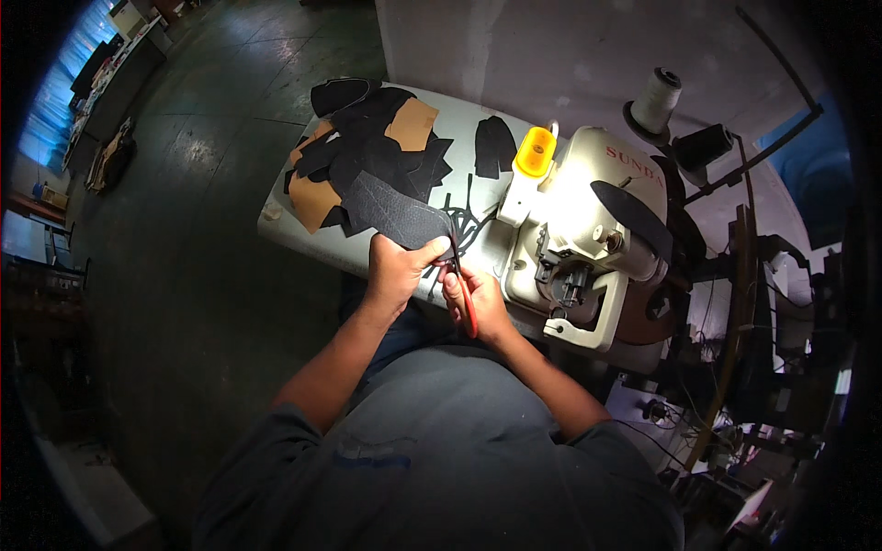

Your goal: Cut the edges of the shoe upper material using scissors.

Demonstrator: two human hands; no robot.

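A dark grey pebbled leather piece [402, 213] with a rounded edge is pinched in my left hand [395, 274], thumb on top. My right hand [485, 301] is closed around red-handled scissors [469, 312]. Their dark blades point away from me and meet the leather's right edge; whether they are open there I cannot make out. Thin black strips [469, 220] lie in a tangle on the white table just beyond the scissors. Left of them spreads a heap of black leather pieces [372, 138], some showing tan undersides.
A cream sewing-type machine [588, 220] with a lit yellow lamp [536, 151] stands on the table [285, 213] close to my right hand. A single black piece [494, 147] lies near it. Thread cones [656, 103] rise behind the machine. The wall is beyond the table.
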